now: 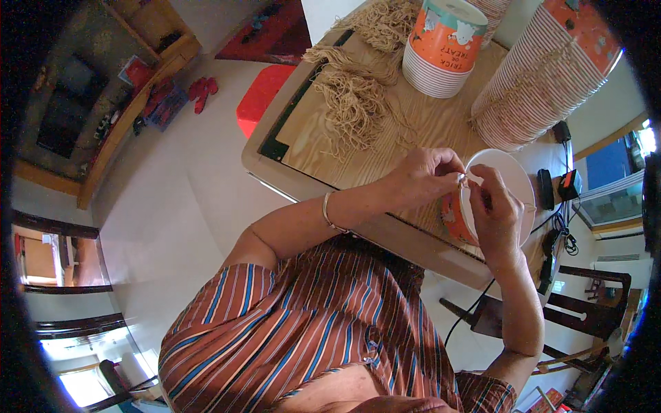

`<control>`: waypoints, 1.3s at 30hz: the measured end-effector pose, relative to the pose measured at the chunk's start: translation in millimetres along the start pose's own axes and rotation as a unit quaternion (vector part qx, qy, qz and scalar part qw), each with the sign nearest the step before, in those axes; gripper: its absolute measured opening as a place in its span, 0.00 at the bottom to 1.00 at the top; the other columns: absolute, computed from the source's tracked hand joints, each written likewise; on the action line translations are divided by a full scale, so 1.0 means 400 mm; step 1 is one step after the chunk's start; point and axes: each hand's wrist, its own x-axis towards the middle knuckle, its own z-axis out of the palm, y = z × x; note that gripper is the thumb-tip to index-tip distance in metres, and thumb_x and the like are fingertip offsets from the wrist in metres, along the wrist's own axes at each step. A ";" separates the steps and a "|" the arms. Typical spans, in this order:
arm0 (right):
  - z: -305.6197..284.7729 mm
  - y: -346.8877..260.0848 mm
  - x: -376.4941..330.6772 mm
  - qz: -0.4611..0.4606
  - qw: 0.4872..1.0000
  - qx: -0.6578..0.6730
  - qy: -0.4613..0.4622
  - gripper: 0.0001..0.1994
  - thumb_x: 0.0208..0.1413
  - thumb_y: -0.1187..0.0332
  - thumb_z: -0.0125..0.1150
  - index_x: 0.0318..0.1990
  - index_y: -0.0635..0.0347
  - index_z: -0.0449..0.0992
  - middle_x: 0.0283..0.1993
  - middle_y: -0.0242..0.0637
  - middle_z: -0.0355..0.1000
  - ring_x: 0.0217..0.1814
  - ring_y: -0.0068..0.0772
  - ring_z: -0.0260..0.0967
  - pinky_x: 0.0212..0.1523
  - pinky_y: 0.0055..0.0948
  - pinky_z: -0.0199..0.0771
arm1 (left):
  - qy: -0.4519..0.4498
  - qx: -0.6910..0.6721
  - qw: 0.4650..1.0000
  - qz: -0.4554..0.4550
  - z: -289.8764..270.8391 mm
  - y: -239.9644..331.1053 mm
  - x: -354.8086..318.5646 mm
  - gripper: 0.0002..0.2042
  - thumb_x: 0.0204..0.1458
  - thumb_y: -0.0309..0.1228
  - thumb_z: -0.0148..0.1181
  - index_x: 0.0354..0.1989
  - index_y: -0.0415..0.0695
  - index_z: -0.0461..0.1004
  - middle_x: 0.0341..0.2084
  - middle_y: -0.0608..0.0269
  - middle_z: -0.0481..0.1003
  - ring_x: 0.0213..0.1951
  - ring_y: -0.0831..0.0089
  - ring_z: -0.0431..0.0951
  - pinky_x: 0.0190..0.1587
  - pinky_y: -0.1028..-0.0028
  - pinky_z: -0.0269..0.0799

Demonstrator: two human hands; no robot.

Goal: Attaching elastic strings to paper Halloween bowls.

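Observation:
A paper bucket (513, 180), white inside and orange outside, lies tilted near the table's front right edge with its mouth toward me. My left hand (432, 173) pinches at the bucket's near-left rim, thumb and forefinger together. Meeting it there, my right hand (497, 210) is also closed in a pinch, in front of the bucket's mouth. Between the fingertips is a bit of thin tan string (463, 182), mostly hidden by the fingers. A small piece of similar string shows at the bucket's right rim.
Loose bundles of tan string (352, 103) lie on the wooden table (310, 148). Behind stand a short stack of orange buckets (441, 55) and a tall leaning stack (533, 82) draped with strings. Black adapters and cables (568, 186) are at right. A red stool (265, 102) stands left.

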 end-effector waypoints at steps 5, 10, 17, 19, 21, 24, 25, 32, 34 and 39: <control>0.004 0.008 -0.001 -0.047 0.998 0.030 0.030 0.09 0.56 0.75 0.54 0.43 0.57 0.73 0.37 0.46 0.75 0.38 0.46 0.76 0.35 0.36 0.75 | 0.003 -0.010 1.000 -0.011 0.001 -0.001 0.004 0.08 0.55 0.30 0.56 0.37 0.38 0.72 0.27 0.67 0.75 0.30 0.82 0.73 0.35 0.80 0.72; 0.006 0.016 0.003 -0.071 0.996 0.041 0.028 0.09 0.54 0.76 0.56 0.42 0.60 0.75 0.36 0.44 0.74 0.37 0.45 0.75 0.35 0.35 0.75 | 0.006 0.001 1.000 -0.011 0.001 -0.009 0.006 0.09 0.56 0.33 0.58 0.36 0.38 0.72 0.27 0.67 0.75 0.29 0.82 0.74 0.32 0.80 0.73; 0.004 0.002 0.004 -0.033 0.999 0.028 0.010 0.07 0.53 0.75 0.57 0.40 0.60 0.76 0.36 0.43 0.75 0.37 0.45 0.75 0.37 0.35 0.75 | 0.000 0.017 1.000 0.001 -0.004 -0.012 0.004 0.10 0.56 0.33 0.57 0.36 0.38 0.72 0.27 0.67 0.76 0.29 0.82 0.74 0.32 0.79 0.73; 0.005 0.004 0.005 -0.033 0.999 0.025 0.016 0.07 0.53 0.74 0.57 0.39 0.59 0.76 0.36 0.43 0.75 0.37 0.45 0.75 0.37 0.35 0.75 | -0.001 0.028 1.000 0.015 -0.004 -0.008 0.002 0.10 0.56 0.33 0.58 0.37 0.39 0.72 0.27 0.67 0.75 0.30 0.83 0.74 0.33 0.80 0.72; 0.005 0.004 0.007 -0.007 1.000 0.021 0.009 0.06 0.53 0.73 0.57 0.38 0.59 0.77 0.36 0.44 0.75 0.37 0.46 0.75 0.37 0.36 0.74 | -0.001 0.051 0.998 0.019 -0.005 -0.001 0.002 0.10 0.56 0.33 0.58 0.37 0.38 0.72 0.27 0.67 0.75 0.30 0.83 0.74 0.34 0.79 0.72; 0.009 0.010 0.011 0.009 1.000 0.020 0.003 0.05 0.53 0.72 0.57 0.36 0.59 0.76 0.35 0.44 0.75 0.37 0.47 0.75 0.36 0.37 0.74 | 0.008 0.084 0.996 0.039 -0.003 0.006 -0.002 0.10 0.55 0.33 0.58 0.36 0.38 0.73 0.27 0.67 0.75 0.31 0.82 0.74 0.35 0.79 0.71; 0.010 0.010 0.012 0.009 1.000 0.020 0.002 0.05 0.53 0.72 0.57 0.36 0.59 0.76 0.35 0.44 0.75 0.37 0.47 0.75 0.36 0.37 0.74 | 0.016 0.092 0.994 0.055 -0.003 0.006 -0.003 0.10 0.55 0.33 0.59 0.36 0.38 0.73 0.27 0.67 0.75 0.32 0.82 0.73 0.36 0.78 0.71; 0.019 0.022 0.011 -0.014 1.000 -0.018 0.013 0.03 0.54 0.72 0.56 0.35 0.59 0.73 0.32 0.45 0.74 0.34 0.48 0.74 0.34 0.39 0.74 | 0.022 0.113 0.991 0.068 0.000 0.012 -0.003 0.09 0.54 0.32 0.57 0.35 0.39 0.73 0.28 0.63 0.74 0.32 0.79 0.75 0.36 0.76 0.71; 0.020 0.026 0.013 -0.016 1.000 -0.019 0.010 0.03 0.54 0.72 0.56 0.35 0.59 0.73 0.31 0.45 0.74 0.34 0.48 0.74 0.34 0.39 0.74 | 0.051 0.230 0.961 0.145 0.002 0.024 -0.007 0.09 0.53 0.33 0.57 0.35 0.40 0.72 0.28 0.59 0.73 0.31 0.69 0.76 0.35 0.71 0.72; 0.016 0.053 0.023 0.065 0.994 0.083 -0.031 0.05 0.54 0.71 0.57 0.34 0.62 0.75 0.30 0.44 0.76 0.30 0.37 0.76 0.33 0.33 0.74 | 0.076 0.317 0.920 0.219 0.010 0.025 -0.012 0.09 0.52 0.33 0.57 0.35 0.41 0.71 0.29 0.55 0.71 0.32 0.58 0.76 0.35 0.65 0.73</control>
